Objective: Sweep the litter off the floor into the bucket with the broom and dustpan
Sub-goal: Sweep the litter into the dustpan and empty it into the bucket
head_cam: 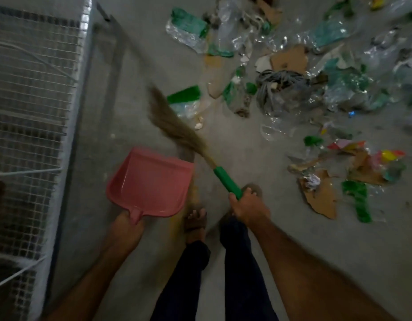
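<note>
One broom (177, 133), green-handled, gripped by the right hand (247, 206), bristles blurred above one pink dustpan (149, 183), whose handle the left hand (127, 225) holds. Litter (293, 84), too many pieces to count, covers the floor (246, 144) at upper right. One wire-mesh rack (31, 112) lines the left edge.

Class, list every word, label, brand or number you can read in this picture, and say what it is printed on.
None can be read.
Pink dustpan: no lettering shows.
Broom, green handle: no lettering shows.
Green-and-clear plastic wrappers: printed patches, too blurred to read.
Cardboard scraps: no print shows.
</note>
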Demonstrator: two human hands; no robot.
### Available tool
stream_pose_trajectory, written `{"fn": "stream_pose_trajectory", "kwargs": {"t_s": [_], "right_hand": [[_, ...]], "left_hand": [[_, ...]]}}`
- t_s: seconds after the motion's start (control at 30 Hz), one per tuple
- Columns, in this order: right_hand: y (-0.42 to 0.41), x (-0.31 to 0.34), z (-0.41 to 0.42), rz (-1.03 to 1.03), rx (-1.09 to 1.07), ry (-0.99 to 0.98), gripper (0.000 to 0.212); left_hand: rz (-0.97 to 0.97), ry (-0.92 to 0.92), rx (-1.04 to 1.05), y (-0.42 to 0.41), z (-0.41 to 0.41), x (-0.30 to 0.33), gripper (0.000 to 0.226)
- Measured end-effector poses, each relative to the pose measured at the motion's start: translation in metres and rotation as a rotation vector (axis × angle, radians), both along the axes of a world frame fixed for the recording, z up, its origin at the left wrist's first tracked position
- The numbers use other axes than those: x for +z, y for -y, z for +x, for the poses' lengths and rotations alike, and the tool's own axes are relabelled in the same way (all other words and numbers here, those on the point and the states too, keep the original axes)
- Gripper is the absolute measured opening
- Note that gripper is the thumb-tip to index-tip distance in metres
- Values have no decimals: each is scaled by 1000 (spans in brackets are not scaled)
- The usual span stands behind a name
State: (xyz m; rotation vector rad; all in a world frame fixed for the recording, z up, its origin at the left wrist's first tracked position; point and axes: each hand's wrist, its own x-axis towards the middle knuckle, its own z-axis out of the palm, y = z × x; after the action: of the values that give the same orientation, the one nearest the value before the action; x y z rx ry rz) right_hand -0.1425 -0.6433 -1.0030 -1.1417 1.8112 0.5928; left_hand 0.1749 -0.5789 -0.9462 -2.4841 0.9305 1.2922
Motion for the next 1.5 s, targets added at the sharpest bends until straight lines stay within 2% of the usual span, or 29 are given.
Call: {"fn": "stream_pose_trajectory", "kwargs": {"t_s": [0.1,0.2,0.33,0.43,0.63,0.77,0.9,1.03,1.2,1.3,1.5], "right_hand": [[-11,1,-63,44,-237,-33,72],[-5,13,-136,24,-364,-144,73],[14,30,-226,-135,-416,-218,70],[17,44,-279,-154,-435,-281,70],[-20,92,-330,-329,-445,-307,59],[-51,116,-333,-337,-478,-302,46],[-68,127,-319,-325,-540,-293,47],[-74,132,-297,-344,-621,-186,42],[-57,138,-254,-296,-613,14,35],[-24,138,-222,-246,-523,89,37],[85,117,-141,-270,-106,104,53]], "left_hand": [[-5,-33,-74,28,-30,-12,20],[-35,-55,-156,61,-69,-19,13],[-88,-121,-267,108,-123,-17,14],[-140,-174,-303,141,-159,-11,17],[-207,-139,-403,181,-201,11,18],[-215,-113,-430,196,-213,27,21],[-211,-106,-432,205,-218,39,22],[-170,-105,-442,208,-219,52,32],[-152,-107,-400,204,-205,73,16],[-137,-82,-355,200,-183,87,20],[-177,70,-293,206,-119,94,12]]}}
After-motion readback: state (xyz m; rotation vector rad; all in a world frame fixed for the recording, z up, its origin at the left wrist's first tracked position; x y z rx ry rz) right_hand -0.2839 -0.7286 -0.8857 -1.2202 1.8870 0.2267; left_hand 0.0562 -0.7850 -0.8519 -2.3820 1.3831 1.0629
